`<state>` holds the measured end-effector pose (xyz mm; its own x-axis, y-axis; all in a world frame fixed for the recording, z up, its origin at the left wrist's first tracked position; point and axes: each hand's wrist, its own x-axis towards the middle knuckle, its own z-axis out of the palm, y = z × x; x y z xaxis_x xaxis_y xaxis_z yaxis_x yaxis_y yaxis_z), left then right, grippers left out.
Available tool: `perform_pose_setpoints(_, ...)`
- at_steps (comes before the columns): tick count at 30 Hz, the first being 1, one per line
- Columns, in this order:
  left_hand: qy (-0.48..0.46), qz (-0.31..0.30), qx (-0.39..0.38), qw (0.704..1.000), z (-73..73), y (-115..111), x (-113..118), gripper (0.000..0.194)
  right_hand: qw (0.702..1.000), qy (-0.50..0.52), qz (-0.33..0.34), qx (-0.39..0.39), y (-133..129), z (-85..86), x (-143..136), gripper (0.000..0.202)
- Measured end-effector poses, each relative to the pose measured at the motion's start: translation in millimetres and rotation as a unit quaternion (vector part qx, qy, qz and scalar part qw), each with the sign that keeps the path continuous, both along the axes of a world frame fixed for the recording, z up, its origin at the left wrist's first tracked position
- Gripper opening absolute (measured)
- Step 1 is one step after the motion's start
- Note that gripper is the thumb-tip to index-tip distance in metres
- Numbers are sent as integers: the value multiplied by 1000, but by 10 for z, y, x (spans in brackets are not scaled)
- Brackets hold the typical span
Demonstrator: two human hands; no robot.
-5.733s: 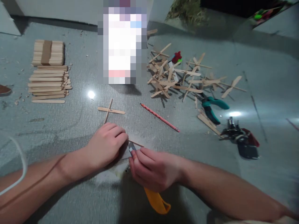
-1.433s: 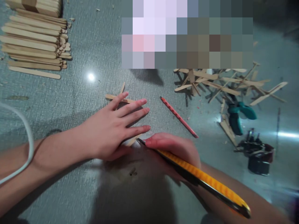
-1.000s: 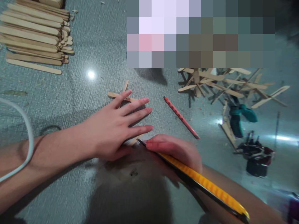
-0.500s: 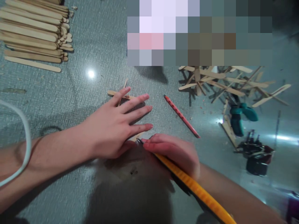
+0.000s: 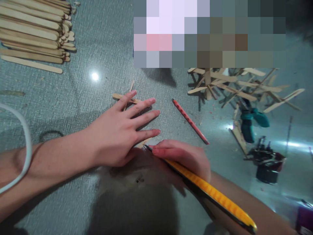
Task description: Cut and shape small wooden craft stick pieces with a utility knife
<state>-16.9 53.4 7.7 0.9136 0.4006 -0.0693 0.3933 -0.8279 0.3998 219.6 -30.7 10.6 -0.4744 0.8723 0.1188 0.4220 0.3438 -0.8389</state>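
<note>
My left hand (image 5: 117, 130) lies flat with its fingers spread, pressing over crossed wooden sticks (image 5: 118, 96) on the grey textured table. Another light stick (image 5: 144, 142) shows below its little finger, partly hidden by the hand. My right hand (image 5: 182, 156) is closed around a yellow and black craft knife (image 5: 215, 192), whose dark tip touches or hovers just over that stick; which one I cannot tell. A red pencil (image 5: 190, 121) lies above my right hand.
Wooden sticks (image 5: 31, 32) are piled at the upper left. Joined stick shapes (image 5: 220, 81) stand at the upper right, near green-handled pliers (image 5: 248, 125) and a dark container (image 5: 267, 169). A white cable (image 5: 28, 140) arcs over my left forearm. A purple object (image 5: 304, 217) sits lower right.
The knife has swung a little, its rear end now showing at the lower right. My right hand has moved slightly; my left hand has stayed in place.
</note>
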Motion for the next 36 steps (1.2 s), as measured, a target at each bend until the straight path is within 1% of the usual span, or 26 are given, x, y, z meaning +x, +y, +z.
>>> perform_pose_setpoints(3,-3,-1,4,1000,-1,-2,-1,58,1000,2,21,21,-2,-40,4,12)
perform_pose_setpoints(7,-6,-1,11,1000,-25,-7,10,60,999,-5,22,41,-29,-102,1,14)
perform_pose_setpoints(11,-7,-2,22,1000,-62,-11,12,60,999,-10,23,43,-30,-68,0,14)
perform_pose_setpoints(15,-11,-5,30,999,-76,-9,5,61,998,-24,35,36,-14,-14,8,21)
perform_pose_setpoints(18,-17,-6,37,999,-71,-5,7,61,998,-28,43,34,-19,-23,20,25)
perform_pose_setpoints(23,-22,-10,33,999,-62,-6,16,60,997,-36,48,41,-38,-62,42,28)
perform_pose_setpoints(27,-28,-9,47,998,-75,-15,16,59,998,-34,47,32,-53,-64,51,29)
perform_pose_setpoints(32,-30,-9,64,997,-93,-23,11,57,998,-29,36,51,-73,-84,23,22)
perform_pose_setpoints(36,-26,-9,63,998,-94,-33,5,54,996,-42,52,64,-85,-81,11,20)
